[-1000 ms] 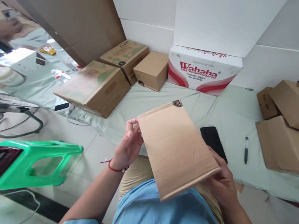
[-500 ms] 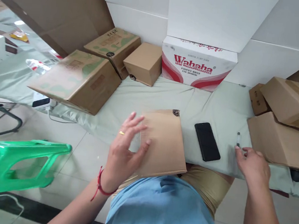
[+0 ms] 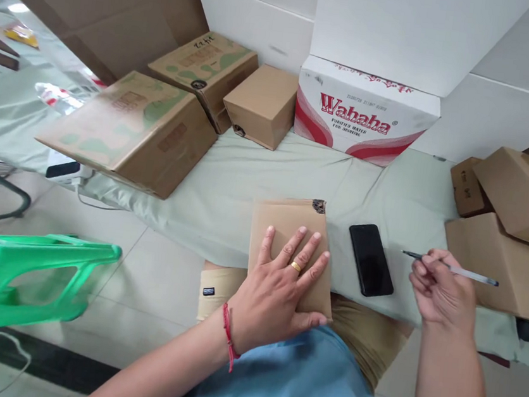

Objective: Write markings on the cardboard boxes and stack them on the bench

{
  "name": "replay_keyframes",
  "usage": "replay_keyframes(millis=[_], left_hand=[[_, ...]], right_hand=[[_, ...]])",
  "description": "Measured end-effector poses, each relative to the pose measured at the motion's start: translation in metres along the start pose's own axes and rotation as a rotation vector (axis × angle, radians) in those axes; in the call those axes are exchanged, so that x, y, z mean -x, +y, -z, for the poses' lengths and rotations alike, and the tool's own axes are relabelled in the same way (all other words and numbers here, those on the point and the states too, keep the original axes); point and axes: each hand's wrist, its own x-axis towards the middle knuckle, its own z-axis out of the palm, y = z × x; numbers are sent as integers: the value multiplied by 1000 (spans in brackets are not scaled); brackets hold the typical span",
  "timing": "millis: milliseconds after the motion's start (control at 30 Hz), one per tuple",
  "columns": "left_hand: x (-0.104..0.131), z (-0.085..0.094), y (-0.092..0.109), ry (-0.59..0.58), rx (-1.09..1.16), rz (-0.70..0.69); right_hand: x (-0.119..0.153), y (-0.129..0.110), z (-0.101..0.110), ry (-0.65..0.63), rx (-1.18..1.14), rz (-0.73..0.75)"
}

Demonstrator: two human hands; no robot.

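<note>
My left hand (image 3: 278, 283) lies flat on top of a small brown cardboard box (image 3: 286, 217), fingers spread, a gold ring on one of them. The box sits at the table's front edge, close against my body, with a dark printed mark at its far right corner. In my right hand (image 3: 445, 286) I hold a pen (image 3: 475, 274) with a clear barrel, its dark tip pointing left above the table. Between the two hands a black smartphone (image 3: 371, 260) rests face up on the pale green cloth.
A white and red Wahaha carton (image 3: 364, 117) stands against the back wall. Left of it are a plain box (image 3: 263, 99) and two green-patterned boxes (image 3: 130, 119). More cartons (image 3: 496, 263) are stacked at the right. A green plastic stool (image 3: 36, 274) stands on the floor at left.
My left hand has moved from the box's left side onto its top and flattened there. My right hand has lifted the pen off the cloth and turned it tip-left.
</note>
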Motion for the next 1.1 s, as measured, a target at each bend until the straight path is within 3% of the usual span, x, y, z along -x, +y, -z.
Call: replay_keyframes(millis=[100, 233, 400, 533, 1100], left_hand=[[0, 1, 0, -27, -37, -21], [-4, 2, 2, -65, -75, -23], [-6, 2, 4, -70, -76, -10], [-5, 2, 4, -66, -86, -21], [-2, 4, 2, -59, -134, -28]], right_hand=[[14, -14, -56, -135, -184, 78], [19, -13, -125, -262, -99, 236], [17, -2, -172, -144, 147, 499], [18, 3, -180, -71, 277, 555], [23, 1, -178, -17, 406, 616]])
